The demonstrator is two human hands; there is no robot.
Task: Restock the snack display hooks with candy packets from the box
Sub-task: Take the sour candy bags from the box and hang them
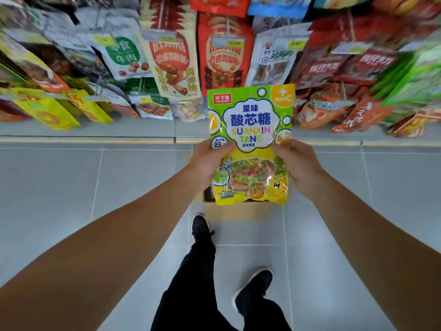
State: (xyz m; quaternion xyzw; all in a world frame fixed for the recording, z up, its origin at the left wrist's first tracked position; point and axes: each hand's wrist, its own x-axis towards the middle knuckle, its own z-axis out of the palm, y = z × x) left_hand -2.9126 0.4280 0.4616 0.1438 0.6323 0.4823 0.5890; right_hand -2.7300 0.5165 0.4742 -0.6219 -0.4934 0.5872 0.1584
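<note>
Candy packet (250, 144) in mid-air, upright, front face to camera, held by both hands above the cardboard box (236, 211) on the floor. Left hand (210, 163) grips the packet's left edge, thumb over the front; right hand (298, 166) grips the right edge the same way. Both are grasping it; neither is free.

Box sits on grey floor tiles (71, 187) just in front of the shelf base (95, 132), mostly hidden behind the packet, so I cannot tell how many packets remain inside. Only a sliver of dark interior shows at its left side.

Display above: rows of hanging snack bags (171, 60), mostly red, white and yellow meat snacks, with price tags on the hook ends. Blurry toward the edges. No matching green-yellow candy packets visible on any hook in view, and no clearly bare hook either; the target hook cannot be picked out.

Progress judgement: early or mid cycle. One packet is lifted out of the box but not yet hung. Its top edge is level with the lowest row of bags, not touching any hook. The hang hole at its top is not discernible.

Left to do, likely: raise the packet to the right hook, thread it on, let go, return to the box for more. Person's feet (253, 287) stand just behind the box.
</note>
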